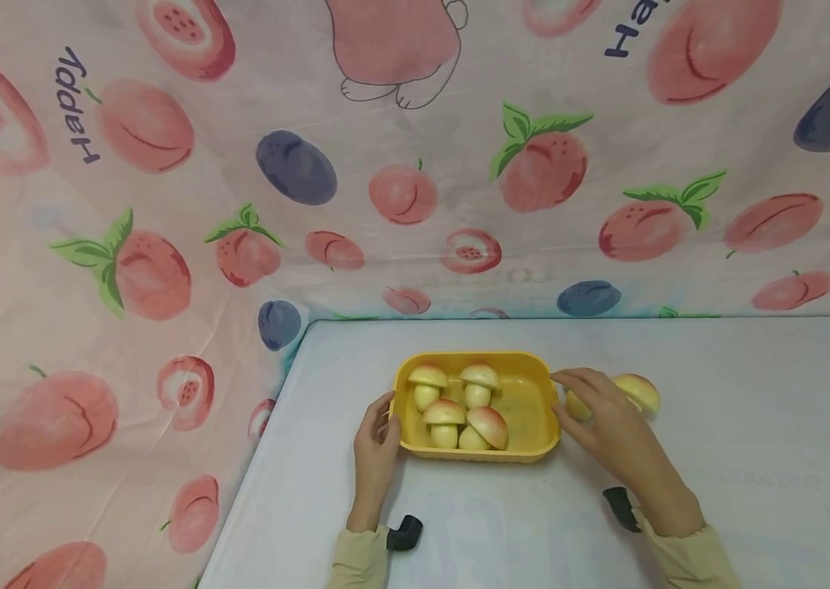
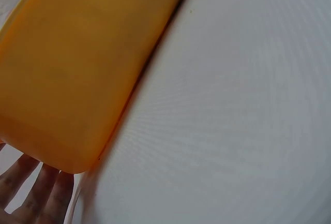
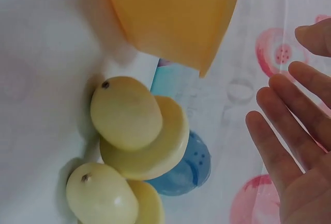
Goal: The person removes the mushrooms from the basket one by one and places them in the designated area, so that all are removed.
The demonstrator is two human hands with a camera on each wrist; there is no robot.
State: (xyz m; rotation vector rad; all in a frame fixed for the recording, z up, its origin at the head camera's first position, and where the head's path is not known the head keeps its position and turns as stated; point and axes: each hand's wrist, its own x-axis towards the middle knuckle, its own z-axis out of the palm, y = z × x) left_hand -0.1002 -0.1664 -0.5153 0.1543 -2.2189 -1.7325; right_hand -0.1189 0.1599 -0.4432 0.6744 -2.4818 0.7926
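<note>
A yellow tray [image 1: 525, 413] stands on the white table, with several toy mushrooms [image 1: 444, 411] grouped in its left and middle part. They have pale yellow stems and red-tinged caps. My left hand [image 1: 376, 442] rests its fingers against the tray's left end; the left wrist view shows those fingers [image 2: 44, 193] against the end wall. By the right rim is my right hand [image 1: 609, 421], its fingers extended. In the right wrist view this hand [image 3: 305, 146] holds nothing and is apart from the tray. Two more toy mushrooms [image 1: 637, 394] lie beyond it, partly hidden by the hand.
The white table [image 1: 503, 523] runs back to a fruit-printed cloth [image 1: 459, 196], which hangs behind and at the left. A black wrist mount [image 1: 405, 533] sits on the left wrist and another [image 1: 621, 509] on the right.
</note>
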